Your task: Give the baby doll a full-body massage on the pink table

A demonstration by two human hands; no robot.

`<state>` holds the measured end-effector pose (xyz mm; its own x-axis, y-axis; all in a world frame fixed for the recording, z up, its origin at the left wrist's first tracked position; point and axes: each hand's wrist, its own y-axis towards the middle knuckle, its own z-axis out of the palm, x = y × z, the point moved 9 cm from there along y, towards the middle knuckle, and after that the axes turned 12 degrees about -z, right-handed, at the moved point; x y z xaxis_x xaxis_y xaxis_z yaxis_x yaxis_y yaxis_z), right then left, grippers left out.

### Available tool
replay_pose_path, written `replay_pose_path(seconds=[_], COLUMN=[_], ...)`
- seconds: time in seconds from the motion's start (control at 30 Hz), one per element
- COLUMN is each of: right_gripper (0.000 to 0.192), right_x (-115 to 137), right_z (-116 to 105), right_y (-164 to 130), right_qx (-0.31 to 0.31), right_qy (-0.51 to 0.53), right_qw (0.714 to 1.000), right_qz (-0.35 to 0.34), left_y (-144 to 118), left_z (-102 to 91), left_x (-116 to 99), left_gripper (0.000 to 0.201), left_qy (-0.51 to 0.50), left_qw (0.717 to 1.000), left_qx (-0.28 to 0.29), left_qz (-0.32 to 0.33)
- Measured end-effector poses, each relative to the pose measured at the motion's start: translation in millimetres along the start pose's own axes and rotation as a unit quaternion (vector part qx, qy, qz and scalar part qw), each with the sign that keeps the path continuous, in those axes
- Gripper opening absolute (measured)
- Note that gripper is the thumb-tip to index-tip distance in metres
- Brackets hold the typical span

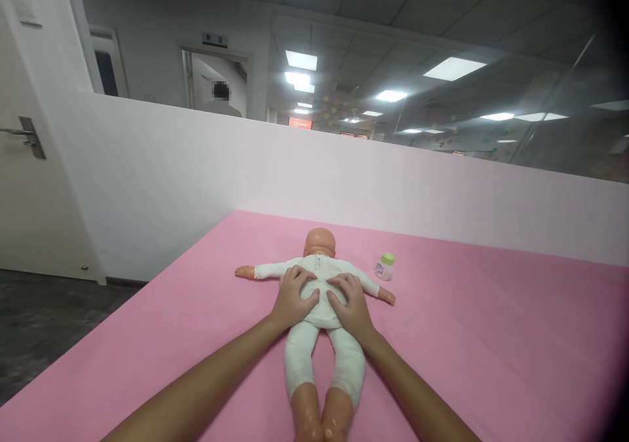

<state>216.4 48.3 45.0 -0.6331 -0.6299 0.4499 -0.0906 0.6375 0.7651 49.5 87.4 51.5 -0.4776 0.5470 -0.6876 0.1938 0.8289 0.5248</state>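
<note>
1. Doll (324,314): lay lower centre on pink table (196,298); head pointed up-frame, feet down-frame, long axis near vertical; outspread arms probably steadied it.
2. Left hand (293,301), right hand (351,306): rested spread, fingers curved, flanking its torso, seemingly for even contact.
3. Jar (384,268): stood right of centre, apparently kept within reach.

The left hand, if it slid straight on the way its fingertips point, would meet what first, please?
The left hand would probably meet the right hand first, across the doll's white top, though depth is hard to judge.
</note>
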Motion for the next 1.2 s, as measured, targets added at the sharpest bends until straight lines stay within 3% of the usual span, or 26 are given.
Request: replay_pose_path(seconds=[0.2, 0.37, 0.63, 0.77, 0.87, 0.97, 1.03, 1.2], right_gripper=[0.036, 0.03, 0.003, 0.018, 0.01, 0.04, 0.045, 0.013], right_x=[-7, -7, 11, 24, 24, 14, 7, 7], right_z=[5, 5, 0, -2, -1, 3, 6, 3], right_y=[-1, -1, 3, 3, 2, 0, -1, 1], right_qx=[0.019, 0.028, 0.02, 0.016, 0.023, 0.034, 0.04, 0.024], right_qy=[0.002, -0.006, -0.015, -0.022, -0.018, -0.019, -0.018, -0.016], right_qw=[1.0, 1.0, 0.999, 0.998, 0.997, 0.998, 0.999, 0.999], right_qz=[0.001, 0.012, -0.024, -0.064, -0.067, -0.048, -0.031, -0.028], left_y=[0, 3, 3, 2, 1, 0, 0, 1], left_z=[2.9, 5.3, 0.7, 0.7, 1.2, -0.3, -0.3, 1.3], left_x=[5, 5, 1, 1, 0, -1, -1, -1], left_gripper=[0.041, 0.022, 0.006, 0.007, 0.005, 0.02, 0.028, 0.008], left_qy=[0.001, -0.013, -0.036, -0.031, -0.024, -0.021, -0.022, -0.023], left_qw=[1.0, 0.999, 0.999, 0.999, 1.0, 1.0, 1.0, 1.0], left_qx=[-0.004, 0.033, 0.023, 0.014, 0.012, 0.003, 0.003, 0.012], left_qz=[0.012, -0.004, -0.013, -0.015, -0.009, 0.005, 0.008, -0.002])
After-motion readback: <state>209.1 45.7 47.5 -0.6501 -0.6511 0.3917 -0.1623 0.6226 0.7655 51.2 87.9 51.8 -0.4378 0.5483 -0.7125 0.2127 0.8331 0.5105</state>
